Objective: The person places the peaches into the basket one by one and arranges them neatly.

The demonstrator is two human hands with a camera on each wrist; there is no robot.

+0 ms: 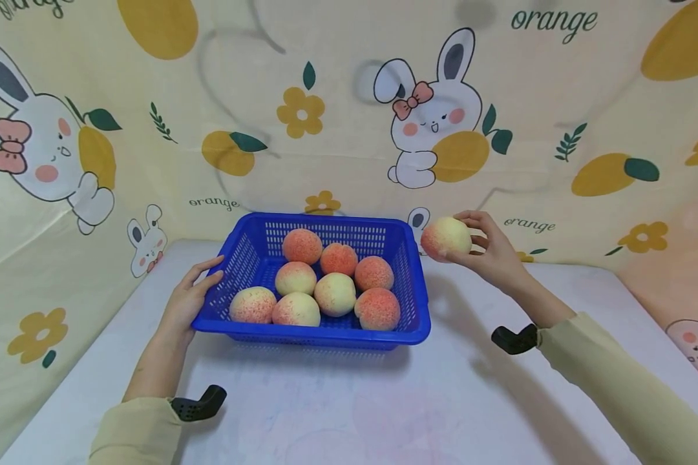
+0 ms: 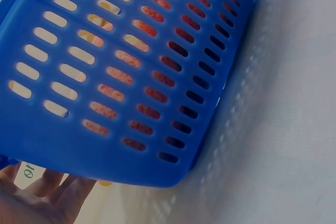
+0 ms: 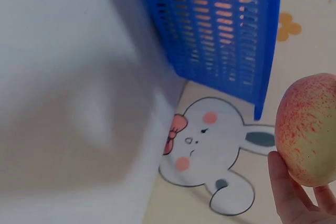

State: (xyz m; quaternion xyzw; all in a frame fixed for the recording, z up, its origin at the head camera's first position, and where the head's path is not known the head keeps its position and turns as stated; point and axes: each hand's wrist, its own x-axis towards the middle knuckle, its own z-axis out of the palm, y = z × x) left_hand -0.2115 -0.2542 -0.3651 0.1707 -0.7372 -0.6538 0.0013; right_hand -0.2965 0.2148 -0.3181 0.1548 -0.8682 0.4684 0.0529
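A blue plastic basket (image 1: 326, 334) with slotted walls stands on the table, several red-and-yellow peaches (image 1: 296, 279) lying inside it. At its left end my left hand (image 1: 187, 298) grips the rim; in the left wrist view those fingers (image 2: 73, 195) show below the basket's slotted wall (image 2: 173, 106). My right hand (image 1: 494, 253) holds one more peach (image 1: 450, 236) between thumb and fingers, just outside the basket's right rim and above the table. The right wrist view shows this peach (image 3: 310, 129) beside the basket's corner (image 3: 257, 103).
The white table (image 1: 326, 407) extends in front of and to both sides of the basket. Behind it hangs a cream cloth (image 1: 349, 161) printed with rabbits, flowers and oranges. A black wrist device (image 1: 200, 404) sits at the left sleeve, another black device (image 1: 514, 340) at the right.
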